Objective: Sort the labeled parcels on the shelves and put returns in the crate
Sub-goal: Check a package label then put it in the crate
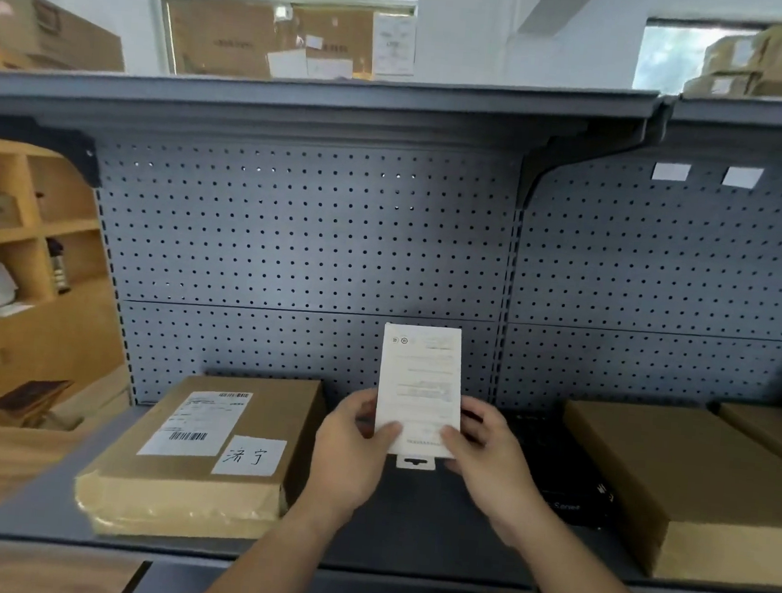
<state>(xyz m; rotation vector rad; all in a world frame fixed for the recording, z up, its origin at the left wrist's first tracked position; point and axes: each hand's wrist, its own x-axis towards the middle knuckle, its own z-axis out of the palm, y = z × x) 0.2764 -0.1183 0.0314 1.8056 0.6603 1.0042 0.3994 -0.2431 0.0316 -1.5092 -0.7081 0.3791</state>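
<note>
While both hands are raising it before the pegboard, the head view is showing the left hand [353, 439] and the right hand [484, 451] each pinching a lower side of the slim white package [419, 384], keeping it upright above the grey shelf [407, 524]. A labeled brown parcel [205, 450] is lying just left of the left hand, and a black box [567, 472] is sitting just right of the right hand. The step appears to be label-checking. The next move is calling for a choice between shelf and returns crate, which is not showing.
</note>
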